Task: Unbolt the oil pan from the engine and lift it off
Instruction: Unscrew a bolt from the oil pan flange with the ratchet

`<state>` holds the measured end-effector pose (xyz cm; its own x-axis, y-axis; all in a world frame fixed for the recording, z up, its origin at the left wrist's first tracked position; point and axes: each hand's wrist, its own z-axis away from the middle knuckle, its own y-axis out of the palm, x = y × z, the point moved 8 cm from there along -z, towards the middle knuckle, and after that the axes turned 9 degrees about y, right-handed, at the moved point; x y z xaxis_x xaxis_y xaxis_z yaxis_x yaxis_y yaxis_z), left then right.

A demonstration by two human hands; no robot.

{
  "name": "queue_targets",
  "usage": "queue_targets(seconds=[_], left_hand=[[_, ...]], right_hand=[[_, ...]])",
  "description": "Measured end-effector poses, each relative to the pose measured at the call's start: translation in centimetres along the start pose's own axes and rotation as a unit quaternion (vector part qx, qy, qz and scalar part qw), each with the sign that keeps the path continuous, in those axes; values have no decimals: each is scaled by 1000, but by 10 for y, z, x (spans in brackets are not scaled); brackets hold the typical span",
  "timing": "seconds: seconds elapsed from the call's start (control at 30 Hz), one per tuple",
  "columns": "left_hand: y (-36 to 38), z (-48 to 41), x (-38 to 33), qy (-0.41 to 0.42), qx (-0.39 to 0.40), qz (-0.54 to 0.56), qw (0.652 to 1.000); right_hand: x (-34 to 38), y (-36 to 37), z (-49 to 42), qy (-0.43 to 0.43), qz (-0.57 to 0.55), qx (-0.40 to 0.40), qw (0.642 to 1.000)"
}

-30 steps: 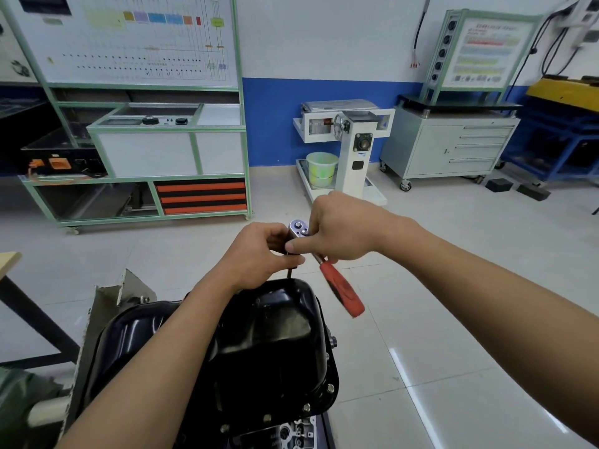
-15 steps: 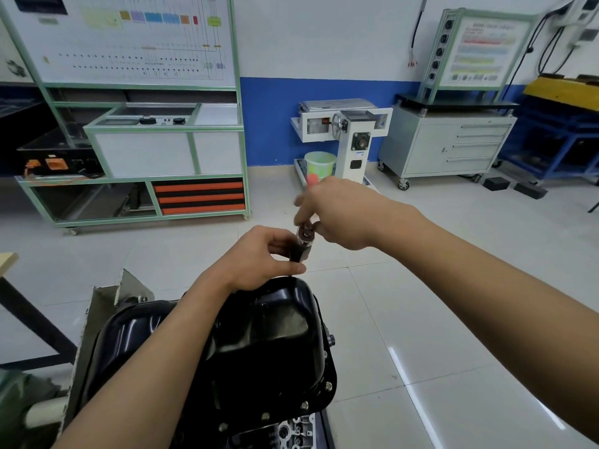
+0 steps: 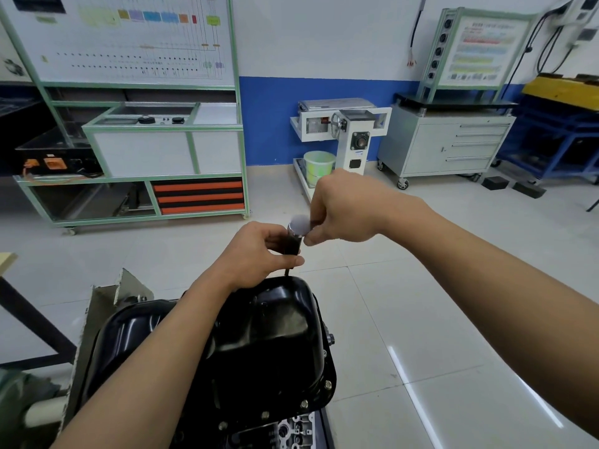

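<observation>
Your left hand [image 3: 256, 254] pinches the dark socket extension [image 3: 292, 246]. Your right hand [image 3: 343, 210] grips the blurred ratchet head [image 3: 299, 224] atop it. The extension meets the far edge of the black oil pan [image 3: 275, 335], which sits on the engine [image 3: 291, 432].

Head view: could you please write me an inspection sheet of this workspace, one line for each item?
Surface: glossy pale tiled floor; engine raised above it.
Job's things: black oil pan seated on the engine; flange bolts in place along its near edge; ratchet, head blurred, on a dark extension at the far edge.
Clutter: nothing seen.
Hands: left hand pinches the extension; right hand grips the ratchet, handle hidden.
Cables: black cables hang on the far right wall.
Surroundings: green-framed bench, grey drawer cabinet, green bucket.
</observation>
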<state>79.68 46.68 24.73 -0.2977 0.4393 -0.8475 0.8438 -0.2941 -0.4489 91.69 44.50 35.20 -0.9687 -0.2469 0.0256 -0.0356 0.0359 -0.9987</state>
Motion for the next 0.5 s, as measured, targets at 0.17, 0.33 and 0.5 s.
queue_targets(seconds=[0.17, 0.33, 0.5], left_hand=[[0, 0, -1, 11, 6, -9, 1000], [-5, 2, 1, 9, -20, 18, 1000], [-3, 0, 3, 14, -13, 29, 999]], right_hand=[[12, 20, 7, 7, -67, 71, 995], [17, 13, 4, 21, -73, 23, 997], [18, 4, 3, 12, 19, -8, 1000]])
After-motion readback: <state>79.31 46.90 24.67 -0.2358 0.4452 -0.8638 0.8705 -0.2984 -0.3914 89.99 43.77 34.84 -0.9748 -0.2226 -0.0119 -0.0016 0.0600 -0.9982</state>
